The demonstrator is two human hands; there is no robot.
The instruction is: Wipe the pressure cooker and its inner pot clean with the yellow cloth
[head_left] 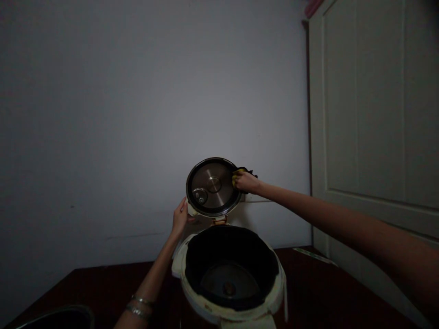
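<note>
A white electric cooker point(197, 294) stands in front of me with its lid raised on the hinge at the back. The round metal inside of the lid point(209, 176) faces me, with a black rim and a small valve at its lower left. My left hand point(180, 217) grips the lid's left edge from outside, its fingers partly hidden behind it. At the lid's right edge, my right hand point(247, 182) presses a bunched yellow cloth point(238, 172) against the rim. Below, the cooker's dark inner cavity point(229, 278) shows a round knob in the floor.
The cooker sits on a dark red table point(308, 292) against a pale wall point(137, 114). A dark round-rimmed vessel point(68, 313) is cut off at the bottom left. A thin light strip point(315, 256) lies at the back right, near a white panelled door point(370, 114).
</note>
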